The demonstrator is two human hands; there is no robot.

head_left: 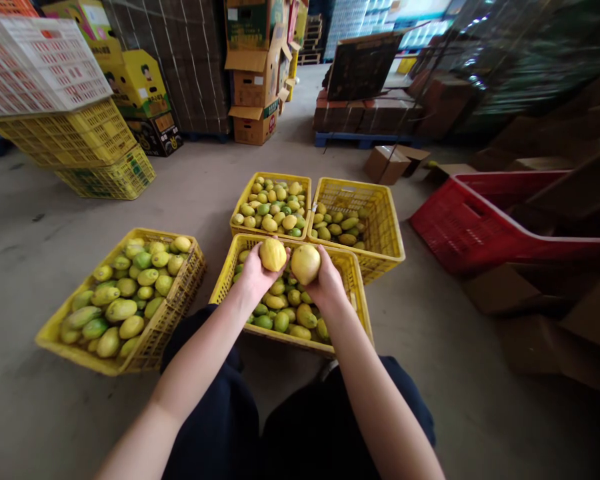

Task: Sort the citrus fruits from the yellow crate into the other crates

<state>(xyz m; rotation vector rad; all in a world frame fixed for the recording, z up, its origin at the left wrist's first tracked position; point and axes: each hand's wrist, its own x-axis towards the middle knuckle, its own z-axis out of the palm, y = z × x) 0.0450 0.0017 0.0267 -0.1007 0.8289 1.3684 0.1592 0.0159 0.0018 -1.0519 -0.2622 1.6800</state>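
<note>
My left hand [256, 270] is closed around a yellow, ridged lemon [273, 255]. Close beside it, my right hand [327, 280] holds a rounder, paler yellow lemon [305, 264]. Both hands are above the near yellow crate [361, 300], which contains green and yellow lemons [281, 321]. Behind that crate, a second yellow crate [233, 231] is filled with lemons, and to its right a third yellow crate [387, 227] has fewer lemons at its bottom. A fourth yellow crate [183, 293] at the left is heaped with larger greenish-yellow lemons [121, 309].
A red crate [443, 227] with cardboard stands at the right, loose cartons [510, 290] around it. Stacked crates [87, 137] are at the upper left. Farther back are stacked cartons [253, 87] and a loaded blue pallet [350, 140]. My knees flank the floor before the near crate.
</note>
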